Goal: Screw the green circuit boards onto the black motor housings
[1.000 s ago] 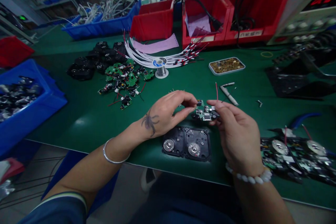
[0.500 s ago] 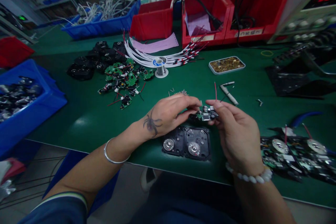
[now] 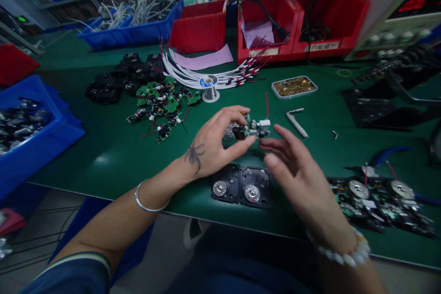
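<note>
Between thumb and fingers, my left hand point(image 3: 220, 142) grips a small circuit board point(image 3: 255, 128) with a white connector and a red wire standing up from it. My right hand point(image 3: 296, 165) is just right of the board, fingers apart and holding nothing. Below both hands, two joined black plastic housings point(image 3: 257, 174) lie on the green mat, each with a round silver disc. Behind my left fingers is a heap of small screws point(image 3: 230, 131), partly hidden.
Circuit boards point(image 3: 168, 98) are piled left of a solder spool point(image 3: 209, 89) and white cables point(image 3: 186, 76). A tin of brass-coloured bits point(image 3: 294, 86) and a white-handled tool point(image 3: 296, 123) lie right. Filled housings point(image 3: 375, 202) sit at far right; a blue bin point(image 3: 65, 115) stands left.
My right hand has let go of the circuit board and opened, moving slightly away. My left hand now holds the board alone, a little higher and further left.
</note>
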A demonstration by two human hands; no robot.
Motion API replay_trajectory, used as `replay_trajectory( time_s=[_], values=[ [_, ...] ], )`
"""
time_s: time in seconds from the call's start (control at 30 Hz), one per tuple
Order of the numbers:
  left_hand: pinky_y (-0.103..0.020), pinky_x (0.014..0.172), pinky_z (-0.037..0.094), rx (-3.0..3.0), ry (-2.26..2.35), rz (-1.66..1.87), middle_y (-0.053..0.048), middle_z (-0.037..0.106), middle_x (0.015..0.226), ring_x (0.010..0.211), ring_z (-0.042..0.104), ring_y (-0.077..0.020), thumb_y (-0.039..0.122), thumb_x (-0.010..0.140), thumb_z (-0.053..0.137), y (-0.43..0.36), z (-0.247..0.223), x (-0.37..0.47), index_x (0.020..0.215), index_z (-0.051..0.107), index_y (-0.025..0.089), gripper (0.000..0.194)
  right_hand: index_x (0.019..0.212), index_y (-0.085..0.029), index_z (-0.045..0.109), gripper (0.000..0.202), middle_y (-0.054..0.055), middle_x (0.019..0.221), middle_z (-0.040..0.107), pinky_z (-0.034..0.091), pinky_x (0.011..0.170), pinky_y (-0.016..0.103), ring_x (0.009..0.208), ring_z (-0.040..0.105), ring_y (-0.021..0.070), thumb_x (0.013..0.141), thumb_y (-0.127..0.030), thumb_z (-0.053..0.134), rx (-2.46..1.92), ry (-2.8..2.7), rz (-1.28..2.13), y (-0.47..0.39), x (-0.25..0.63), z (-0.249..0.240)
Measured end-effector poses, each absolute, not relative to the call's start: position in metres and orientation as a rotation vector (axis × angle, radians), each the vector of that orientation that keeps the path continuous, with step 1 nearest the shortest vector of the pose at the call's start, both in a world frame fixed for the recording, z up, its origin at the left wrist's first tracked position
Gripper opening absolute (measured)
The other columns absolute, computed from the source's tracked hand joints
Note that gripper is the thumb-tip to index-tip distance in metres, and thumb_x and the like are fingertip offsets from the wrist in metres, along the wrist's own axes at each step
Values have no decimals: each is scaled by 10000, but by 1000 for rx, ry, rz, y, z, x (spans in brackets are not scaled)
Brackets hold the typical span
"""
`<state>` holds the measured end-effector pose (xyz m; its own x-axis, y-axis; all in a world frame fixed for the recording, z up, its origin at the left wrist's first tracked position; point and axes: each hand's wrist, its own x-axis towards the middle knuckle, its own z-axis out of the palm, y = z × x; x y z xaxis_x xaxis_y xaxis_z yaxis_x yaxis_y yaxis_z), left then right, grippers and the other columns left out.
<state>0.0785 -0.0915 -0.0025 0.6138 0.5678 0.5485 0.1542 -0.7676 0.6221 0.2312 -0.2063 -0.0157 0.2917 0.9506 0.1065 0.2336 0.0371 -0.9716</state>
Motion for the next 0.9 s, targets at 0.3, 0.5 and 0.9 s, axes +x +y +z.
replay_trajectory(
  time_s=[0.3,0.5,0.9],
  values=[
    [-344,960,495,2198,637,1147,-88,571,1241,1166,560,-192,312,846,623,-92,-3,77,989,463,191,246,1264,-64,526,548,221,1219,571,589,781,505,1031,604,355,911,-481,489,-1957,-1986,-10,-278,223,-9],
    [-353,981,485,2237,652,1221,-73,577,1219,1175,554,-193,310,855,617,-94,3,76,1010,472,197,240,1301,-13,438,673,197,987,647,595,522,337,746,688,261,948,-566,283,-2066,-1882,-65,-290,210,-14],
    [-447,1111,351,2315,880,1068,-87,595,1233,1211,517,-203,222,850,634,-206,-2,59,1041,518,183,226,1012,-191,533,274,7,734,622,517,485,212,571,638,130,969,-438,422,-1903,-1610,223,-302,206,-20]
  ],
)
